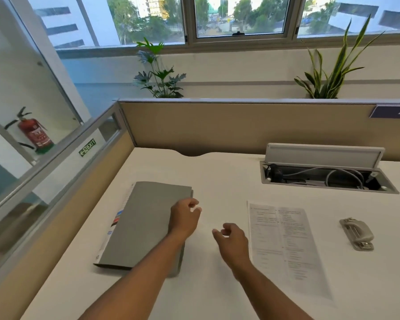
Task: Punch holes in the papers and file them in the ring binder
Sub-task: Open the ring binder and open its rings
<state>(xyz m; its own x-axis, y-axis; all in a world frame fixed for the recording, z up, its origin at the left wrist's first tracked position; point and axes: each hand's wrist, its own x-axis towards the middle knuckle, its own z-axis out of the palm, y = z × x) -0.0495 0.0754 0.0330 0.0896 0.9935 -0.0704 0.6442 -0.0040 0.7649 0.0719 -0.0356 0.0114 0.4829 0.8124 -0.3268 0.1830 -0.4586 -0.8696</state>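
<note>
A closed grey ring binder (141,225) lies flat on the left part of the white desk (217,176), with coloured index tabs showing along its left edge. My left hand (184,217) hovers at the binder's right edge, its fingers loosely curled and apart, gripping nothing that I can see. To the right of the binder, my right hand (232,241) is over bare desk, fingers half curled and empty. Printed papers (284,245) lie flat just right of that hand. Further right, a grey hole punch (357,234) sits on the desk.
An open cable tray (328,176) with its lid up is set into the desk at the back right. Beige partition walls (217,125) close the desk off at the back and left. Potted plants stand behind the partition.
</note>
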